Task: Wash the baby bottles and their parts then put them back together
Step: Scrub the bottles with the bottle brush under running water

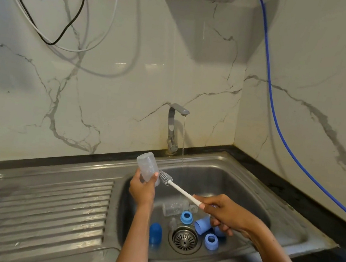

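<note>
While gripped, bottle (148, 169) tilted, mouth seemingly lower-right

A home kitchen — a stainless-steel sink (237, 181) with ribbed drainboard (40, 208) is set into a dark surface (290, 187), its tap (173, 128) running, against marble-look wall tiles (130, 83) — appliance cables (72, 22) trailing from a wall socket at far left.

Only 1 view is given, taken from head height and aimed forward and down. The left hand (142, 188) and right hand (226, 215) are seen near, low in frame; beyond them the wall (130, 83) is faced.
</note>
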